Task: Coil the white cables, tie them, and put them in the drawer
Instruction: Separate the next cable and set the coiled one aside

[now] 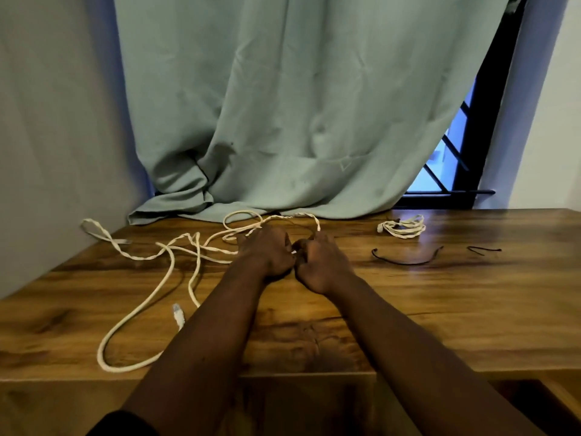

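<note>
Cable, white, twisted, loosely looped

Surface fills the lower frame. Loose cable sprawls over its left half, plug end lower left. Left hand and right hand meet at centre, on the cable. Coiled bundle centre right, near the far edge. Long tie lies in front of it, short tie further right. Curtain behind, hem on the surface.
</note>
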